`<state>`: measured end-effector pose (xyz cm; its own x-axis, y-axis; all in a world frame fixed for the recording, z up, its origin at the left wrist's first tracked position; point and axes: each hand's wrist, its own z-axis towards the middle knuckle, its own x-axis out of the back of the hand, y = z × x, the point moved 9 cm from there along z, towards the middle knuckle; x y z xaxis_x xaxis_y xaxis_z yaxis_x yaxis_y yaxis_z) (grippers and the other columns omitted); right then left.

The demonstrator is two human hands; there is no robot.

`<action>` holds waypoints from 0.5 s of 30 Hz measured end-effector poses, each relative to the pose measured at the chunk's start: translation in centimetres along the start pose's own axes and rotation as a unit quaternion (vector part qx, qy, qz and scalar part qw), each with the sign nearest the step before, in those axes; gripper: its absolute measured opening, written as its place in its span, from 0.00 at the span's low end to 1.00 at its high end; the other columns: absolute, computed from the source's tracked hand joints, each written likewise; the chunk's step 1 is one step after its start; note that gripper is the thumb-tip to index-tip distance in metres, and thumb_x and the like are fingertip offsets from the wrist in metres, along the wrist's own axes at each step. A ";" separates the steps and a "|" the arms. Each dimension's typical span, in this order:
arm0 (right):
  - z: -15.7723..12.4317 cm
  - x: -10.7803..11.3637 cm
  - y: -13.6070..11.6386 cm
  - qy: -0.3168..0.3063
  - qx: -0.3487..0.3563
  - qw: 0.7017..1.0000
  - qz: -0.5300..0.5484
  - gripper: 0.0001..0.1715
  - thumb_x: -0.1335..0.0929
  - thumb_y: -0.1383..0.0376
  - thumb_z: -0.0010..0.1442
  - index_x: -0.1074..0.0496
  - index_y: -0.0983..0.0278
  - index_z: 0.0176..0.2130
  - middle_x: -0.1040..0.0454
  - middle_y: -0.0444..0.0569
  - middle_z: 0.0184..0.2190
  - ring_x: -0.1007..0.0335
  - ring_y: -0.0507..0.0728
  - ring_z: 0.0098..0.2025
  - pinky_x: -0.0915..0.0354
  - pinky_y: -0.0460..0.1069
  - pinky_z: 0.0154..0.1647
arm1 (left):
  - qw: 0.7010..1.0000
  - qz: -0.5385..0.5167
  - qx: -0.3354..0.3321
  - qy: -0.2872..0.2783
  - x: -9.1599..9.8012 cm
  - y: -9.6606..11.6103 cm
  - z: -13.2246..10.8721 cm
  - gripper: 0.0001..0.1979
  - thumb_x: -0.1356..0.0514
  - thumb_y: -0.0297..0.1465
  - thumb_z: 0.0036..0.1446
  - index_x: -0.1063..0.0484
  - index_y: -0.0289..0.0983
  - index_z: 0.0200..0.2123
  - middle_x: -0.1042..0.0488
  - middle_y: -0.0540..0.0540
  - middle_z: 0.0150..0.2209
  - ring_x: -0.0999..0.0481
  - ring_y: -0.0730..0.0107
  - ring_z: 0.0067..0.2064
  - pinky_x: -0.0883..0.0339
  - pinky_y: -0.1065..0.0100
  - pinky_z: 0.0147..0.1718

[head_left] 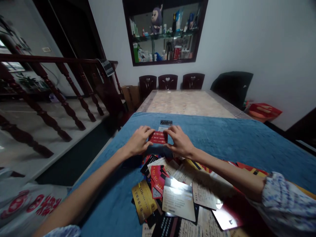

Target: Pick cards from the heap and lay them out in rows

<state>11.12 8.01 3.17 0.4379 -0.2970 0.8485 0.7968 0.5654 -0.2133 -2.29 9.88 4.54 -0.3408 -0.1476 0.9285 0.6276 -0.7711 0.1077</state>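
Between my two hands a red card [158,137] with pale printing is held by its left and right ends, above the blue cloth. My left hand [139,141] pinches the left end between thumb and fingers. The right end is gripped the same way by my right hand [180,141]. Just beyond the red card lie a pale card [161,129], partly covered from sight, and a black card [166,122]. Nearer to me spreads a loose pile of cards, among them a gold card [144,200], a red card [158,179] and a shiny silvery card [179,199].
A blue cloth [207,131] covers the near part of the stone-topped table [180,100]. Dark chairs [168,81] stand at its far end. A wooden railing [64,98] runs along the left, with a white plastic bag [29,204] below. A red bag [264,110] sits at the right.
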 end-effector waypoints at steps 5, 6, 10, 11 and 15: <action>-0.3 -1.5 2.4 -0.025 -0.048 0.999 0.005 0.27 0.26 0.60 0.54 0.30 0.65 0.51 0.32 0.56 0.47 0.39 0.63 0.48 0.36 0.57 0.47 | 0.999 -0.025 0.011 -0.025 -2.4 -0.8 1.6 0.25 0.35 0.29 0.54 0.31 0.36 0.56 0.31 0.39 0.49 0.33 0.55 0.49 0.33 0.54 0.50; -0.3 -1.8 2.8 -0.027 -0.055 0.998 0.010 0.27 0.25 0.60 0.54 0.30 0.65 0.51 0.32 0.56 0.47 0.39 0.63 0.48 0.36 0.57 0.47 | 0.999 -0.042 0.011 -0.028 -2.8 -1.0 1.8 0.24 0.35 0.29 0.54 0.31 0.36 0.55 0.31 0.39 0.49 0.32 0.56 0.49 0.33 0.54 0.51; -0.6 -3.2 4.3 -0.039 -0.076 0.996 0.026 0.25 0.26 0.59 0.55 0.29 0.66 0.49 0.31 0.55 0.46 0.38 0.61 0.46 0.37 0.55 0.47 | 0.993 -0.107 0.004 -0.043 -4.4 -1.7 2.5 0.23 0.35 0.27 0.54 0.30 0.36 0.54 0.31 0.40 0.50 0.31 0.58 0.51 0.34 0.56 0.54; -0.6 -3.4 4.5 -0.044 -0.079 0.996 0.025 0.24 0.26 0.58 0.55 0.29 0.66 0.49 0.31 0.54 0.45 0.37 0.61 0.46 0.38 0.55 0.46 | 0.992 -0.117 0.003 -0.049 -4.8 -1.9 2.7 0.23 0.35 0.28 0.54 0.30 0.36 0.54 0.31 0.40 0.50 0.30 0.58 0.52 0.34 0.57 0.54; -0.7 -4.2 5.5 -0.059 -0.097 0.993 0.016 0.25 0.25 0.58 0.54 0.28 0.66 0.48 0.29 0.54 0.44 0.37 0.61 0.45 0.39 0.54 0.45 | 0.987 -0.142 0.010 -0.077 -6.3 -2.7 3.2 0.23 0.34 0.29 0.53 0.29 0.35 0.53 0.30 0.41 0.49 0.29 0.58 0.51 0.34 0.59 0.54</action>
<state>13.96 11.81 -1.92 0.4218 -0.1833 0.8880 0.8536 0.4104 -0.3207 0.44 14.87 -0.48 -0.3961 0.1694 0.9024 0.5356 -0.7557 0.3770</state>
